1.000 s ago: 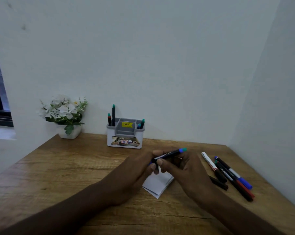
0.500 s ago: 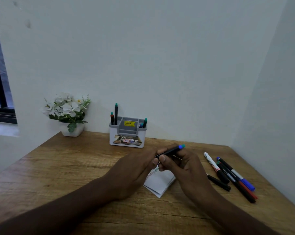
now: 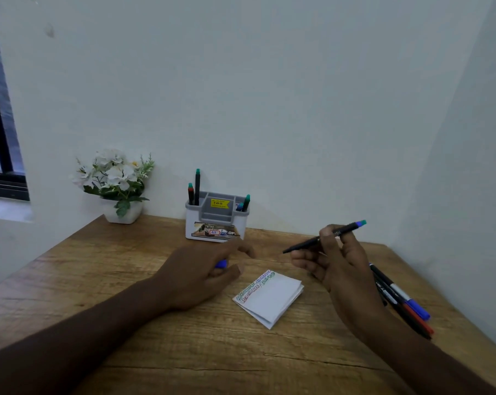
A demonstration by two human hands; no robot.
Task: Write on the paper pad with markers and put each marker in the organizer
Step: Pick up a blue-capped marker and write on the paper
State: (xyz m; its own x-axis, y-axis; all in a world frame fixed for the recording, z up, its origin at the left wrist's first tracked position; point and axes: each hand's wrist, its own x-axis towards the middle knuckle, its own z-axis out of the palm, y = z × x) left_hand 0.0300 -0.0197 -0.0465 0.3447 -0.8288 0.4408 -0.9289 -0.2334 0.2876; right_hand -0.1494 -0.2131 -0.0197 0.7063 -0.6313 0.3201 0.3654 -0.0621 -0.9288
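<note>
Head view, the only one I've got:

- My right hand (image 3: 336, 269) is up off the bench (image 3: 127, 280), fingers (image 3: 330, 232) pinching a black marker (image 3: 320, 239) mid-barrel. Uncapped tip points left, coloured butt end up and to the right.
- My left hand (image 3: 204, 269) rests on the bench left of the paper pad (image 3: 269, 297), fingers curled round a blue cap (image 3: 221, 264). It's mostly hidden; I take it for this marker's cap.
- The pad lies between the hands, with coloured lines of writing along its far edge and the near part blank.
- The organizer (image 3: 216, 220) stands at the wall behind the pad, markers already upright in both end slots. Spare markers (image 3: 403, 303) lie in a bunch under and right of my right wrist.

Step in hand, by my read: write with this one. How I'd do it well:

- Regrip lower on the barrel first; the mid-barrel pinch gives poor tip control.
- Bring the tip down onto blank paper just below the existing lines.
- The pad is loose and skewed, so pin a corner with the left hand without dropping the cap.
- Light pressure, short stroke, then cap it before it goes in the organizer.
</note>
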